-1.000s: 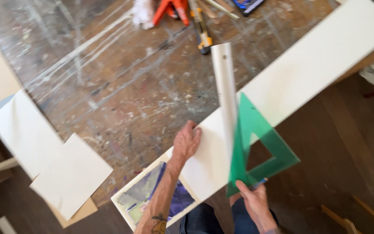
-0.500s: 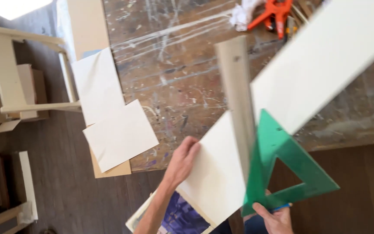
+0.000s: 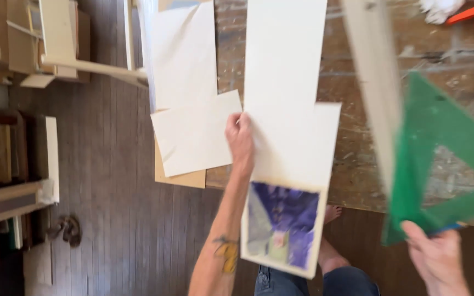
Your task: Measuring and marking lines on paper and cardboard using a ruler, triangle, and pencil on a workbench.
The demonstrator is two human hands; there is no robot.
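My left hand is flat on the big white board, fingers spread a little and pressing down near its left edge, not gripping anything. The board runs from 12 o'clock down to the middle of the view on the paint-scarred tabletop, with a purple painted panel hanging off the tabletop edge at 6 o'clock below it. It looks like a thin, stiff sheet, light but floppy over its length, so I'd take it by the long edges and not a corner, which would probably dent. The surface seems smooth, likely to slide easily under my palm.

My right hand at 4 o'clock has its fingers closed on the green plastic triangle, pinched at the lower corner, with a long pale straightedge beside it. The triangle's rigid and light, though blurred here. Smaller white sheets lie at 10 o'clock.
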